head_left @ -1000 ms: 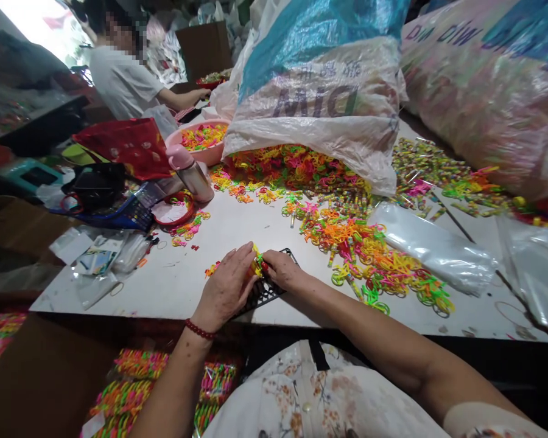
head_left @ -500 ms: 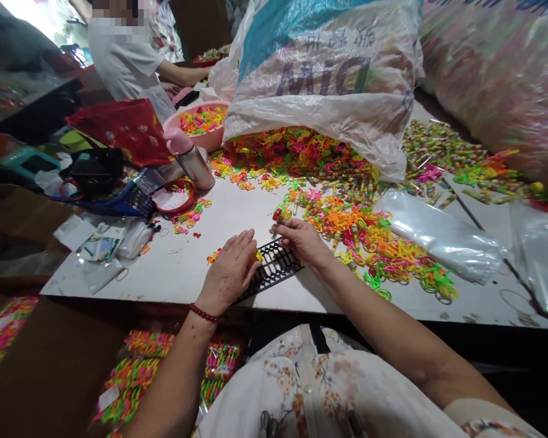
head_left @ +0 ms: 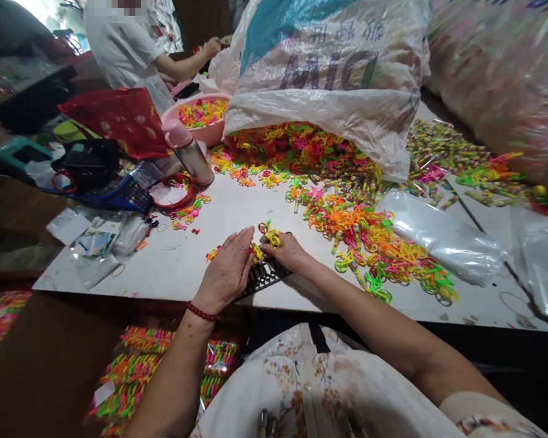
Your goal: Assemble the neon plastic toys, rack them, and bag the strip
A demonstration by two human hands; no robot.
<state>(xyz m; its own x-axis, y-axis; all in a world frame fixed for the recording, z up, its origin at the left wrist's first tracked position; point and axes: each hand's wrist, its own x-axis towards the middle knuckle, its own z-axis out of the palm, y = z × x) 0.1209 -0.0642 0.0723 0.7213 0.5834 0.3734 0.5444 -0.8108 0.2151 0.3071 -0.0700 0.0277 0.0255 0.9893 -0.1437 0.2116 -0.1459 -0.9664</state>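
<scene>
A black slotted rack (head_left: 261, 280) lies on the white table between my hands, partly covered by them. My left hand (head_left: 226, 264) rests over its left end with the fingers straight and held out flat. Yellow and orange plastic pieces show beside the left fingers. My right hand (head_left: 285, 250) is closed in a pinch on a small yellow plastic toy piece (head_left: 273, 238) just above the rack. Red and green bits stick up next to this piece. Right of my right hand spreads a pile of bright plastic pieces (head_left: 383, 243).
Behind the pile leans a big white and blue sack (head_left: 324, 67), spilling plastic pieces. Clear plastic bags (head_left: 438, 237) lie right. A pink-lidded bottle (head_left: 192, 152), pink basin (head_left: 210, 134) and blue basket (head_left: 128, 198) stand left. A person in a white shirt (head_left: 119, 55) works beyond.
My right hand has moved left and slightly down along the rack, bringing the yellow piece close to my left fingers. The other person's arm has risen.
</scene>
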